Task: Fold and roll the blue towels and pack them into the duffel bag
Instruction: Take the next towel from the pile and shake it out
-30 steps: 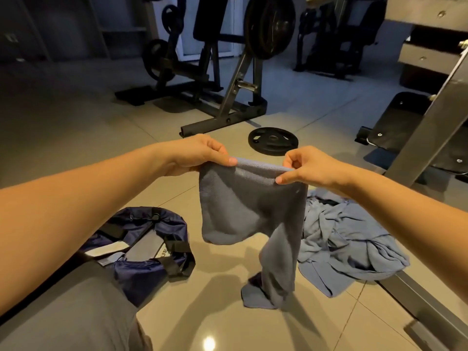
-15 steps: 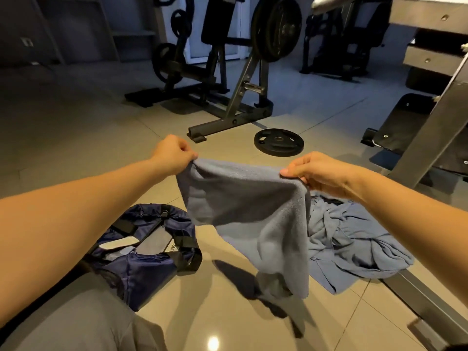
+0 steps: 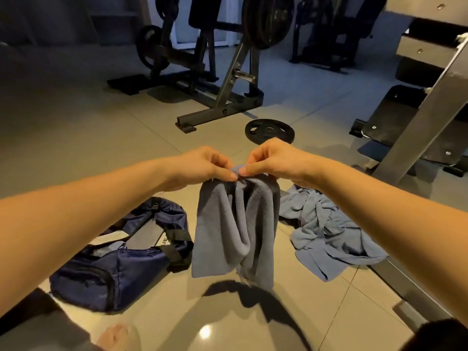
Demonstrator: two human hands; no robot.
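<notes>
We hold a blue towel (image 3: 235, 224) up in front of us over the tiled floor (image 3: 76, 127). Our left hand (image 3: 205, 164) pinches its top edge between thumb and curled fingers. Our right hand (image 3: 276, 158) pinches the same edge right beside it, and the two thumbs almost touch. The cloth is bunched at that one point and falls in loose lengthwise folds, so its long axis runs straight up and down and its lower edge points at the floor. That edge appears to hang clear of the tile, above its own shadow.

To the left of the towel a navy duffel bag (image 3: 119, 269) lies on the floor with its opening facing up and black straps across it. Its length runs diagonally from near left to far right. To the right, a crumpled heap of blue towels (image 3: 326, 229) lies on the tile. Beyond our hands a black weight plate (image 3: 269, 131) lies flat, with a dark weight rack (image 3: 228, 97) behind it.
</notes>
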